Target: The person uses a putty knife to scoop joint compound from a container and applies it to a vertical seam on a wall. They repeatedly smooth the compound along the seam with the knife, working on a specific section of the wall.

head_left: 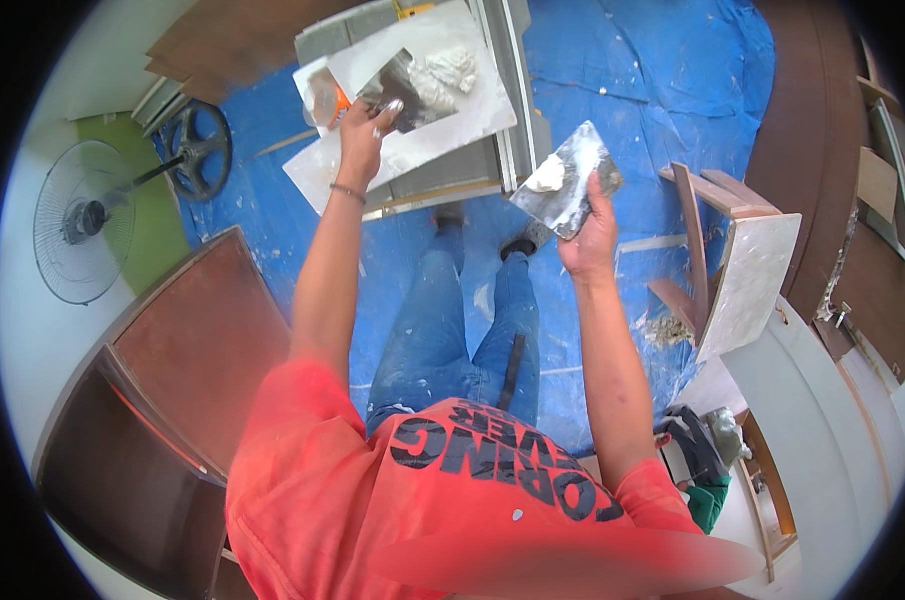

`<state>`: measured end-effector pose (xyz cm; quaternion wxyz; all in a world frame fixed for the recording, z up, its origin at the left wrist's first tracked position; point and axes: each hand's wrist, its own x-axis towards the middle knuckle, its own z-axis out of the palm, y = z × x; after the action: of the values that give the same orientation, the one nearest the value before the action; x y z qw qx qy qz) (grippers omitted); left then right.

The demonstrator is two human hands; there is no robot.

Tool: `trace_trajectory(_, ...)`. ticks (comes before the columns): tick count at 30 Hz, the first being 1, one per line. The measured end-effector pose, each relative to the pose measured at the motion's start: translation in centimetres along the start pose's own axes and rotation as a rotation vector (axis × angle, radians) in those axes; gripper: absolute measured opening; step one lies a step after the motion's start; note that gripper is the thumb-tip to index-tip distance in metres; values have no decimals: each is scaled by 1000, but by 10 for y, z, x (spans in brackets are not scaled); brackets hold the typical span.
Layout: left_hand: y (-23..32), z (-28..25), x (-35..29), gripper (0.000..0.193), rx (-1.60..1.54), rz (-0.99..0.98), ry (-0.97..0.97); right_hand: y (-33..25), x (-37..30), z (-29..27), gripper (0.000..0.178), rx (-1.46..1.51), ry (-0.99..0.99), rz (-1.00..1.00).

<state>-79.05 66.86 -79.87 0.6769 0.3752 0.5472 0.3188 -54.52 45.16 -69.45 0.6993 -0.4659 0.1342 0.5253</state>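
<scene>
My right hand grips a flat, square metal putty blade by its edge. A lump of white putty sits on that blade. Over the white board, my left hand is closed on the near edge of a dark metal putty blade; its fingers are partly hidden. More white putty lies heaped beside this blade. Close to the left fingers is an open tub with an orange label.
The board rests on a grey cabinet-like piece. Blue sheeting covers the floor. To the left stand a fan and a brown cabinet panel. Wooden pieces with a pale panel are at the right. Another person's green sleeve shows lower right.
</scene>
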Motion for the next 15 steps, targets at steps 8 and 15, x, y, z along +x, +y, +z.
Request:
trace_trajectory(8, 233, 44, -203, 29, 708, 1062, -226, -22, -58, 116, 40, 121, -253, 123)
trace_trajectory(15, 295, 75, -286, 32, 415, 1347, -554, -82, -170, 200, 45, 348, -504, 247)
